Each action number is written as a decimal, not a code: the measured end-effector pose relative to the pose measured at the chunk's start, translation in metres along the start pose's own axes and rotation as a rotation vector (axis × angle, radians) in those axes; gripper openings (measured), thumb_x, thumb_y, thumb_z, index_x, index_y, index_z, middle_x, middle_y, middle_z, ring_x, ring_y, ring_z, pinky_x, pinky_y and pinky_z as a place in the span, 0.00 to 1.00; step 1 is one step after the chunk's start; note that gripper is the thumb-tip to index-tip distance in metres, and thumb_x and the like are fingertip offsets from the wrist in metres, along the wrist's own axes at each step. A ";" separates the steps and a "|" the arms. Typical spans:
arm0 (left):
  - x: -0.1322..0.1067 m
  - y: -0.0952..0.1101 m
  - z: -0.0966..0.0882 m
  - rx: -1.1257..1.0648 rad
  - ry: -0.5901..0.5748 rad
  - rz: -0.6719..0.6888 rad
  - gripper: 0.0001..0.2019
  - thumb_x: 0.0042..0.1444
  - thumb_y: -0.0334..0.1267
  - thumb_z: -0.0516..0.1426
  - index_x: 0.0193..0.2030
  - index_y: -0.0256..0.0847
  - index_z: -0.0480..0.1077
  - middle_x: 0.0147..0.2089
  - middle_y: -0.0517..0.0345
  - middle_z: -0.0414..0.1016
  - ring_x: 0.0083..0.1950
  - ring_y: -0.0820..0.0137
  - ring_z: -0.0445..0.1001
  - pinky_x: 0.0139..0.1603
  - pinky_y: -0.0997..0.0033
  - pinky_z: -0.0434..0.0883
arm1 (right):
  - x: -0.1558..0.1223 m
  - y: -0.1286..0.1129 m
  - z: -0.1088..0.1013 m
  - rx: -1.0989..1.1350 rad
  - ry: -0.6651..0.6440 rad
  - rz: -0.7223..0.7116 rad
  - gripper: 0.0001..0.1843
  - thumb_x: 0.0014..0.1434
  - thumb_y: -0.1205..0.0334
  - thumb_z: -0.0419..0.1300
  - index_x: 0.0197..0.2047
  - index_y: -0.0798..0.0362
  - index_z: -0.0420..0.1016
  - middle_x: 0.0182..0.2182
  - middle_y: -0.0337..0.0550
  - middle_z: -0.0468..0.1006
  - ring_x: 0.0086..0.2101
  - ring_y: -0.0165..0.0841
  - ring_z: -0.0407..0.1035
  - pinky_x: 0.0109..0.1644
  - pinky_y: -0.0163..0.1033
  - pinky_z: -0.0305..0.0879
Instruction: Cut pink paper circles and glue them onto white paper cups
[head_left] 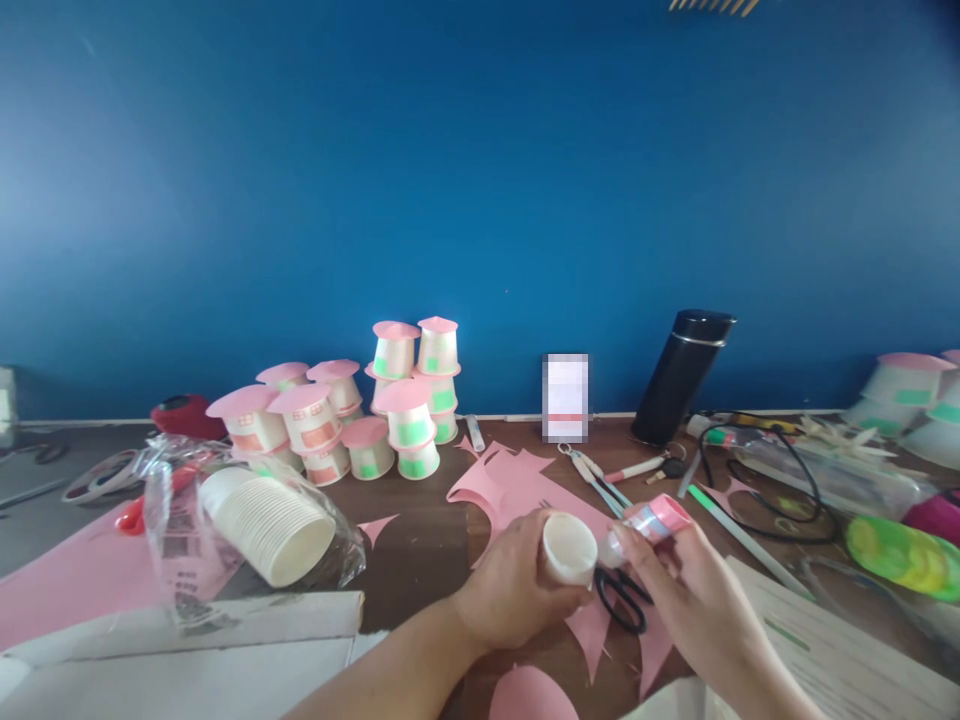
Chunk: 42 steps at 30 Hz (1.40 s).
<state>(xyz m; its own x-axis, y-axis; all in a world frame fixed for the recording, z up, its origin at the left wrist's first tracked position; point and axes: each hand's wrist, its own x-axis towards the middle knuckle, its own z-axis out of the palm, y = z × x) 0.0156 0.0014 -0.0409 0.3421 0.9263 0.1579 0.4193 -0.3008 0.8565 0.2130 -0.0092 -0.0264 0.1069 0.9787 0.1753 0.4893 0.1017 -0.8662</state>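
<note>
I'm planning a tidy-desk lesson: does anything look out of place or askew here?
Yes: jagged pink scraps lie loose around the scissors, which looks untidy. The flask seems to lean, though lens distortion may cause that.

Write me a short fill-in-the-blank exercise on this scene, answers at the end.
1. The left hand holds a white paper ____.
2. The right hand holds a small tube whose brightly coloured end is ____.
3. The wall behind the tall black flask is ____.
4. A stack of white cups lies on its side in a clear plastic ____.

Missing words: cup; pink; blue; bag.
</note>
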 end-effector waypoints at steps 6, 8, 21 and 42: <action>0.000 -0.002 0.001 -0.006 -0.007 0.006 0.25 0.42 0.39 0.66 0.49 0.46 0.66 0.45 0.56 0.72 0.44 0.61 0.71 0.46 0.62 0.69 | 0.001 0.005 -0.001 0.071 0.069 0.005 0.20 0.58 0.43 0.56 0.44 0.49 0.69 0.32 0.42 0.81 0.34 0.42 0.76 0.35 0.41 0.71; 0.000 -0.002 0.001 -0.013 -0.008 0.009 0.26 0.42 0.39 0.65 0.49 0.46 0.66 0.45 0.57 0.72 0.43 0.62 0.71 0.46 0.62 0.69 | 0.001 0.002 -0.002 0.112 0.084 -0.005 0.20 0.58 0.43 0.56 0.46 0.48 0.69 0.35 0.43 0.81 0.38 0.43 0.75 0.37 0.40 0.72; -0.001 -0.003 0.000 0.006 0.001 0.040 0.26 0.42 0.39 0.65 0.50 0.45 0.65 0.45 0.56 0.72 0.44 0.61 0.71 0.46 0.60 0.69 | -0.001 -0.018 0.002 0.181 0.057 -0.073 0.21 0.57 0.44 0.57 0.47 0.50 0.68 0.42 0.48 0.81 0.42 0.40 0.76 0.44 0.37 0.74; 0.001 0.002 -0.001 0.014 -0.009 0.032 0.25 0.42 0.38 0.65 0.49 0.45 0.66 0.44 0.57 0.73 0.42 0.62 0.72 0.46 0.61 0.70 | -0.004 -0.016 0.002 0.150 -0.011 -0.282 0.12 0.62 0.53 0.55 0.46 0.50 0.68 0.40 0.45 0.77 0.42 0.36 0.76 0.43 0.33 0.75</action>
<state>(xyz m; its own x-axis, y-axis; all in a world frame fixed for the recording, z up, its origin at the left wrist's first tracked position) 0.0158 0.0019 -0.0383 0.3632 0.9140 0.1809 0.4200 -0.3339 0.8439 0.2031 -0.0148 -0.0145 -0.0247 0.9099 0.4140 0.3652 0.3937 -0.8436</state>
